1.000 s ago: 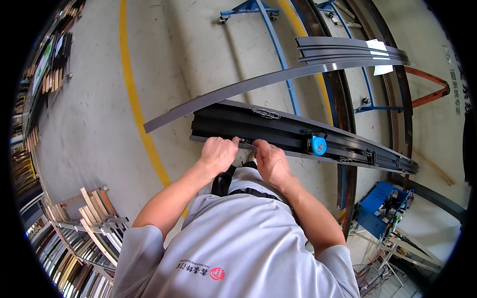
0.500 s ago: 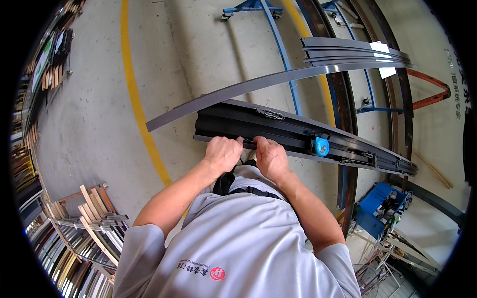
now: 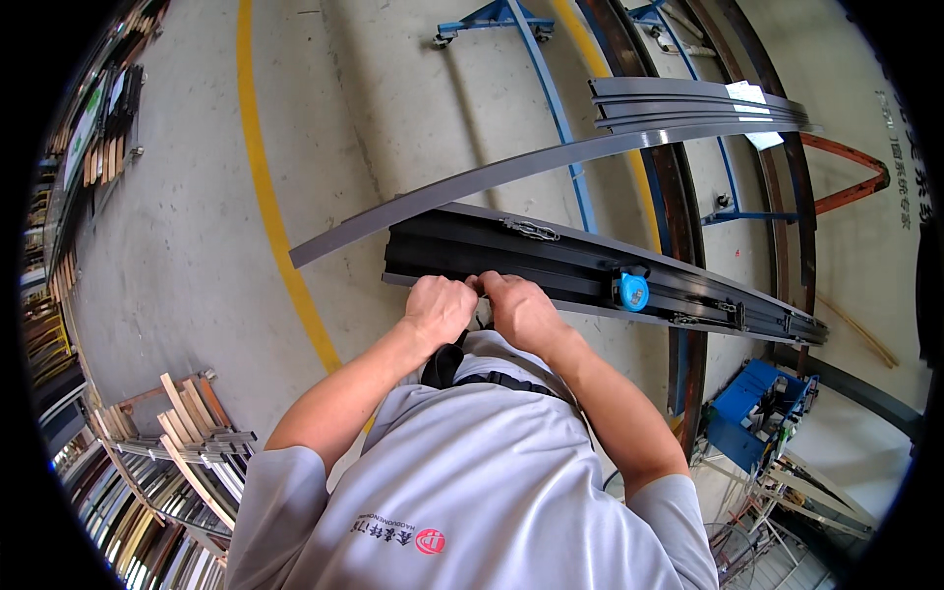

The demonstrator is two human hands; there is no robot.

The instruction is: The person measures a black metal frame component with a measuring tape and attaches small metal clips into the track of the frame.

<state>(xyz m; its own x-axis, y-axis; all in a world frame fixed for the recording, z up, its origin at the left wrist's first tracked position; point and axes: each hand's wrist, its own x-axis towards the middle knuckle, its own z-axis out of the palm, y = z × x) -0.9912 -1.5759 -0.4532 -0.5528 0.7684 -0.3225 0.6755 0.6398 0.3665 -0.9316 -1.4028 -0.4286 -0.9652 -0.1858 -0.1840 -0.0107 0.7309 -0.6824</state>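
Observation:
Both hands are together at the near edge of a long dark metal profile (image 3: pixel 452 241), close to its left end. My left hand (image 3: pixel 440 309) is closed, fingertips pinched at that edge. Beside it my right hand (image 3: pixel 519 310) is closed too, its fingertips meeting the left ones. Whatever lies between the fingers is hidden. A blue tape measure (image 3: pixel 632 291) rests on the profile to the right of my hands. Metal hardware (image 3: pixel 531 229) sits along the far edge, and more small metal fittings (image 3: pixel 730 312) lie farther right.
Behind the profile, a long grey bar (image 3: pixel 433 197) slants across, its left end sticking out. Grey profiles (image 3: pixel 678 106) with white paper (image 3: pixel 752 108) lie at the far right. Dark steel beams (image 3: pixel 678 211) run beneath. A blue tool bin (image 3: pixel 744 413) stands right; racked lengths (image 3: pixel 187 433) stand left.
My right hand has moved left along the near edge, closing the gap to my left hand. The left hand stays nearly in place.

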